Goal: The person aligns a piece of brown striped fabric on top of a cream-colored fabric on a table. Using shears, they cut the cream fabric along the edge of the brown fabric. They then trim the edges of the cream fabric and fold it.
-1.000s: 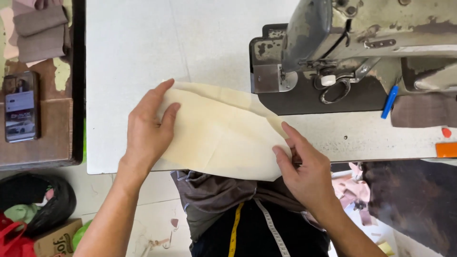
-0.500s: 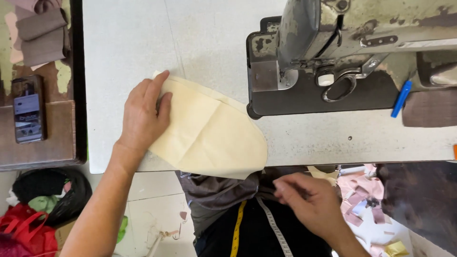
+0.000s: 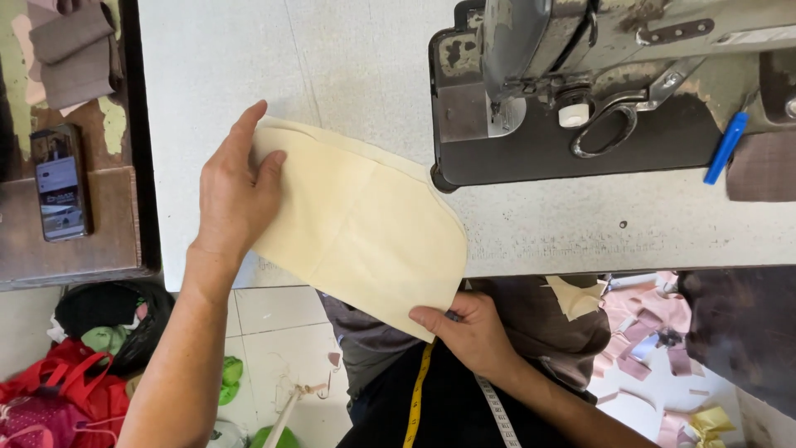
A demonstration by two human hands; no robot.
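Left hand (image 3: 236,195) lies flat, fingers (image 3: 249,133) spread and released, pressing the upper left end of the cream fabric piece (image 3: 365,228) onto the bench (image 3: 332,58). Right hand (image 3: 468,328) sits below the bench edge, fingers (image 3: 427,317) pinched on the fabric's lower corner, which hangs off the edge over the lap. The fabric lies slantwise on the front of the bench, its right edge just beside the base of the sewing machine (image 3: 580,91), not under the needle. It looks like two layers with a seam line down the middle.

Risk, as a judgement: only the left palm pins it, so a pull from the right hand could drag the layers out of line or slide the piece off the edge. The overhanging corner could also fold under.

Bench is a pale speckled top, worn. Scissors (image 3: 609,124) rest on the dark machine bed, and a blue marker (image 3: 725,148) lies at its right. A yellow tape measure (image 3: 419,390) hangs over the person's front. To the left, a phone (image 3: 60,182) lies on a brown side table (image 3: 66,257), with folded brown cloth (image 3: 75,50) above it. Tiled floor (image 3: 274,340) below has bags at left and pink scraps (image 3: 638,340) at right.
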